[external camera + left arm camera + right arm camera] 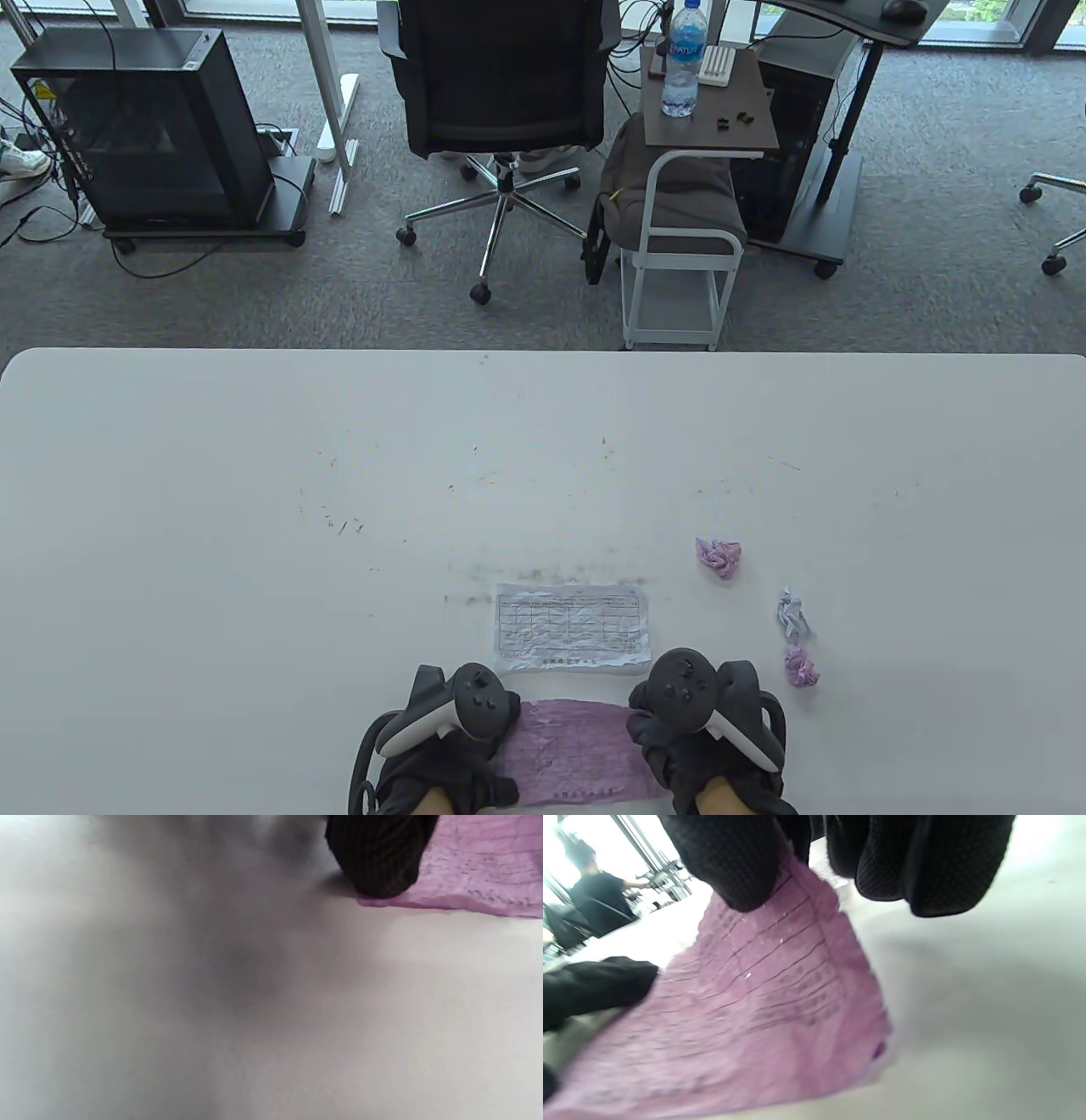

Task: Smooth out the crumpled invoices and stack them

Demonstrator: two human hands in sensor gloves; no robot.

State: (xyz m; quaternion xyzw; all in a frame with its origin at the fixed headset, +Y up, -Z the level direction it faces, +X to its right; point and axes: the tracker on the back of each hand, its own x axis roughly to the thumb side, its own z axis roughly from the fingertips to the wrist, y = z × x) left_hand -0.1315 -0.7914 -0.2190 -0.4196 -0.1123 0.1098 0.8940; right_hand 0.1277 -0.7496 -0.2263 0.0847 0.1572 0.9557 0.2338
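Pink invoice under both hands; rt wrist cam shows edge seemingly lifted

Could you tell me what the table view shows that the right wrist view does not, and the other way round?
Only the table view shows the flattened white invoice, three crumpled balls to its right, and the left hand and right hand at the sheet's ends. Only the right wrist view shows a gloved fingertip pressing on the sheet, and a person in the background. Both show the pink invoice on the table.
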